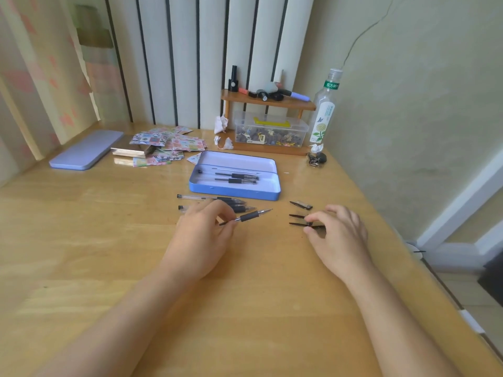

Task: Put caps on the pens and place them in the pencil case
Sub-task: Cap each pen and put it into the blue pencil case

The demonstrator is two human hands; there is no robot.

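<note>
An open blue pencil case (275,195) lies in the middle of the wooden desk with two capped pens (236,178) inside. My left hand (201,238) grips an uncapped pen (249,215) by its barrel, tip pointing right. Behind that hand several uncapped pens (196,198) rest on the desk. On the right, my right hand (337,235) pinches a black pen cap (298,224) between thumb and forefinger. Another black cap (295,215) lies just beyond it and a third cap (300,204) lies farther back.
The case's lilac lid (87,149) lies at the far left beside scattered sticker sheets (171,144). At the back stand a small wooden shelf (268,103), a clear box of small parts (270,133) and a bottle (325,107). Keys (317,158) lie by the wall.
</note>
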